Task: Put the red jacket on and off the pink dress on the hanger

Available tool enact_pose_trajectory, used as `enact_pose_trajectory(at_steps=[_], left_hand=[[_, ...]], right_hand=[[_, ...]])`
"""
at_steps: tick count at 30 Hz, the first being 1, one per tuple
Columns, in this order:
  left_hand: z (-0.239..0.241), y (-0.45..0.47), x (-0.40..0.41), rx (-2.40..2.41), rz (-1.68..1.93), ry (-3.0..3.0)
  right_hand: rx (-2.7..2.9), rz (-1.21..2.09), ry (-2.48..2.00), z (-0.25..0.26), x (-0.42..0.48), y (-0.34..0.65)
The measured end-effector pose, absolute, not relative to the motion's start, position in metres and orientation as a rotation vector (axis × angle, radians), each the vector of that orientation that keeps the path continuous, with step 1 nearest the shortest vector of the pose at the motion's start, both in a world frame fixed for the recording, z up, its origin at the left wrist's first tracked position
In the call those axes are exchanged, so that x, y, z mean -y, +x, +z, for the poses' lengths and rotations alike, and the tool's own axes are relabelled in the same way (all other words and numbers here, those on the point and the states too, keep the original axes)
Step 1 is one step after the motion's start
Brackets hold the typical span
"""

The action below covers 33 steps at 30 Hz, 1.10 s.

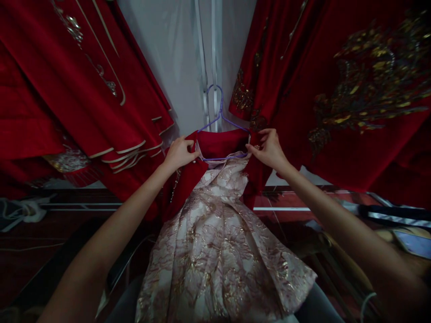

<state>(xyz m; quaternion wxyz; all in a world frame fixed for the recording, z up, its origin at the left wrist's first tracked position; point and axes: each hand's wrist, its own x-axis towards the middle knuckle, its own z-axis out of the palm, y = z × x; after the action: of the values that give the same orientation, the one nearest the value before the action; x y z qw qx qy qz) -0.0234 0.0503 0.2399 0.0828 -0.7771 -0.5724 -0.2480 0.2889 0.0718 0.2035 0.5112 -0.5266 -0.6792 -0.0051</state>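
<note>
A purple wire hanger (pixel 220 113) carries a pale pink and gold brocade dress (pixel 218 242) and a red jacket (pixel 188 184) over it. The hanger's hook is up by a white rail, and its lower bar crosses the dress's neckline. My left hand (pixel 182 153) is closed in a pinch on the jacket's front edge at the left shoulder. At the right shoulder, my right hand (pixel 269 150) pinches the jacket's other edge between thumb and fingers. The dress's skirt spreads down toward me over my lap.
Red garments with pale trim (pixel 128 134) hang at the left. A red garment with gold embroidery (pixel 373 85) hangs at the right. White vertical rails (pixel 213 54) stand behind the hanger. A phone (pixel 414 243) lies at the lower right.
</note>
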Motion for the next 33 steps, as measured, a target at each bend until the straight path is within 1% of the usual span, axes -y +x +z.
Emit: enact_pose_trajectory(at_steps=[2,6,9,14,19,22,25,27,29,33], left_hand=[[0.238,-0.023,-0.052,1.706,-0.753,-2.320],[0.235,-0.019,-0.053,1.730,-0.829,-2.361],[0.232,-0.017,-0.048,1.716,-0.907,-2.350],[0.229,-0.024,-0.037,1.722,-1.052,-2.160],[0.230,-0.018,-0.037,1.871,-1.213,-2.182],[0.232,0.002,-0.035,1.851,-1.262,-2.320],[0.231,0.020,-0.025,1.659,-1.136,-2.550],[0.225,0.022,-0.018,1.569,-1.087,-2.687],[0.215,0.018,-0.014,1.540,-1.198,-2.784],[0.194,0.012,-0.012,1.533,-1.747,-2.715]], right_hand=[[1.649,-0.067,-1.257,0.193,-0.074,0.291],[1.632,0.099,-1.256,0.181,-0.076,0.293],[1.605,0.128,-1.253,0.181,-0.075,0.296],[1.513,0.140,-1.328,0.186,-0.079,0.303],[1.200,0.396,-1.444,0.196,-0.082,0.265],[1.239,0.339,-1.241,0.198,-0.063,0.211],[1.528,0.497,-0.972,0.191,-0.038,0.163],[1.572,0.597,-0.884,0.183,-0.028,0.149],[1.565,0.669,-0.836,0.178,-0.023,0.148],[1.567,0.783,-0.731,0.180,-0.019,0.160]])
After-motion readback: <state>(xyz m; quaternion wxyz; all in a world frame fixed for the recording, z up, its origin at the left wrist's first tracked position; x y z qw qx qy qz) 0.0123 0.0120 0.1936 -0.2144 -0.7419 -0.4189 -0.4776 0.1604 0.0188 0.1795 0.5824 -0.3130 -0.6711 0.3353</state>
